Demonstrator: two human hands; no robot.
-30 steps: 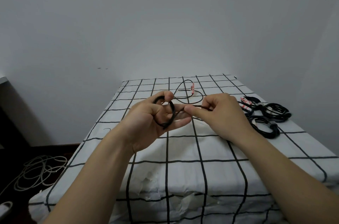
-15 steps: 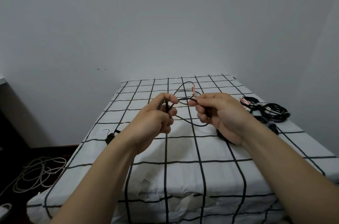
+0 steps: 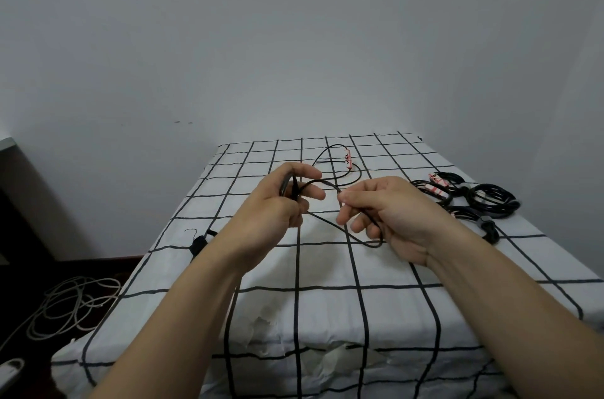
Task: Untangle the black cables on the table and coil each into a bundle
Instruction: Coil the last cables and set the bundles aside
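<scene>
A thin black cable (image 3: pixel 330 225) runs between both hands above the table. My left hand (image 3: pixel 284 202) grips a small coil of it, fingers curled round the loops. My right hand (image 3: pixel 392 212) pinches the loose strand between thumb and forefinger, and a loop hangs below that hand. The cable's far end, with a pink tag (image 3: pixel 347 159), lies on the cloth behind my hands. Several coiled black bundles (image 3: pixel 490 197) sit at the table's right side.
The table (image 3: pixel 294 300) wears a white cloth with a black grid and stands against a grey wall. A small black plug (image 3: pixel 197 243) lies near its left edge. Pale cables (image 3: pixel 72 304) are heaped on the dark floor at the left.
My left hand has closed round the coil and turned over. My right hand has pulled back to the right and down, drawing out a loop of strand between the hands.
</scene>
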